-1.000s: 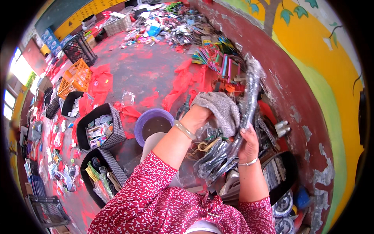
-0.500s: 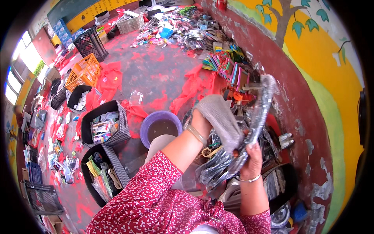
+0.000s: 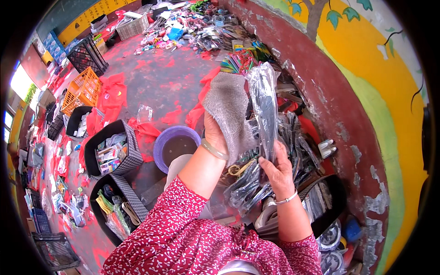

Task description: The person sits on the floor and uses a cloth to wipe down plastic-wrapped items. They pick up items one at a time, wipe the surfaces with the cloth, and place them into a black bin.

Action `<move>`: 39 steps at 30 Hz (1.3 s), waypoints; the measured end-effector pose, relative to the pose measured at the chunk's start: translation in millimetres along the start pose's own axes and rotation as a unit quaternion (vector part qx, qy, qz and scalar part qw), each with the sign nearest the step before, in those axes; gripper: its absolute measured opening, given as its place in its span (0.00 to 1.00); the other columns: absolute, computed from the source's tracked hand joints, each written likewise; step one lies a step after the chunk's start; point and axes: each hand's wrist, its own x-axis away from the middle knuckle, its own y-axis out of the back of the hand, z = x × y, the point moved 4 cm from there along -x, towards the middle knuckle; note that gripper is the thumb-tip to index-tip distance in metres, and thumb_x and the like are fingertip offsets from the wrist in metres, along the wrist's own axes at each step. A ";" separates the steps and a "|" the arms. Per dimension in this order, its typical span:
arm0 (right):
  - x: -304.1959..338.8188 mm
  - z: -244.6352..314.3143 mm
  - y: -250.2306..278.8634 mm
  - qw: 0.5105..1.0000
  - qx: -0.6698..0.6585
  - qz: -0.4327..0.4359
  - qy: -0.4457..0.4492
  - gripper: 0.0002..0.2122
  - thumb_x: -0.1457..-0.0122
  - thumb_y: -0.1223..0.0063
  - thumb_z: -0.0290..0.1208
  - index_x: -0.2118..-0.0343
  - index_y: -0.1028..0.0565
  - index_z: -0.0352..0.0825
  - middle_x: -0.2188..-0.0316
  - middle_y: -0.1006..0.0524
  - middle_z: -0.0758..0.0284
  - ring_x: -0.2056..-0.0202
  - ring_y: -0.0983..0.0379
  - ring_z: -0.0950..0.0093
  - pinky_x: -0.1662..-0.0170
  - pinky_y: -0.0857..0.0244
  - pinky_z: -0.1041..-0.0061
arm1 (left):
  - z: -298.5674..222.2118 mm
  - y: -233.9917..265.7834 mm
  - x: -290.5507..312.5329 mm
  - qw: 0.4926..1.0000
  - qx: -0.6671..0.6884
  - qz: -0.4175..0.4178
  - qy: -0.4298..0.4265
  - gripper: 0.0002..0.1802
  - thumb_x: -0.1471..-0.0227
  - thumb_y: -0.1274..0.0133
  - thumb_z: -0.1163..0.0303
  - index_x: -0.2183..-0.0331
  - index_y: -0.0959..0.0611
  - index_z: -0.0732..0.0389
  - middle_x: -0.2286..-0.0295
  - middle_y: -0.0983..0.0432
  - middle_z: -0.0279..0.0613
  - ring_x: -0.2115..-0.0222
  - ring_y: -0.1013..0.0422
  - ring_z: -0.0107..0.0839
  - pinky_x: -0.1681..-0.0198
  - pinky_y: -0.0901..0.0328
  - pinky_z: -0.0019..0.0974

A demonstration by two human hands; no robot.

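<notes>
My left hand (image 3: 214, 136) grips a grey-brown cloth (image 3: 229, 103) that hangs up and over its fingers. The cloth lies against the left side of a long dark item in clear, shiny plastic wrap (image 3: 266, 105). Near its lower end, my right hand (image 3: 278, 170) holds this wrapped item between thumb and fingers. It stands nearly upright in the view, and the plastic hides its exact kind. Below both hands spreads a heap of similar dark plastic-wrapped items (image 3: 247, 190), with a tan loop-shaped piece (image 3: 241, 168) on it.
A purple basin (image 3: 159, 151) of murky water stands to the left. Beyond it are two checked dark bins (image 3: 133, 158) with goods and an orange crate (image 3: 81, 94). A black bin (image 3: 337, 206) sits at right, near the painted wall (image 3: 353, 137). Mixed goods (image 3: 183, 34) lie piled far off.
The wrapped item has swung from a rightward slant to nearly upright and moved left. My left hand and the cloth have shifted left, the cloth now raised beside it. The view has turned slightly right.
</notes>
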 end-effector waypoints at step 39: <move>8.7 22.0 -11.5 0.779 0.596 -0.026 0.194 0.31 0.58 0.53 0.24 0.45 0.38 0.47 0.70 0.31 0.63 0.73 0.33 0.68 0.73 0.37 0.72 | 3.4 21.3 -5.9 0.937 -0.335 -0.097 -0.024 0.33 0.48 0.62 0.41 0.60 0.26 0.63 0.73 0.26 0.39 0.75 0.29 0.30 0.69 0.31 0.33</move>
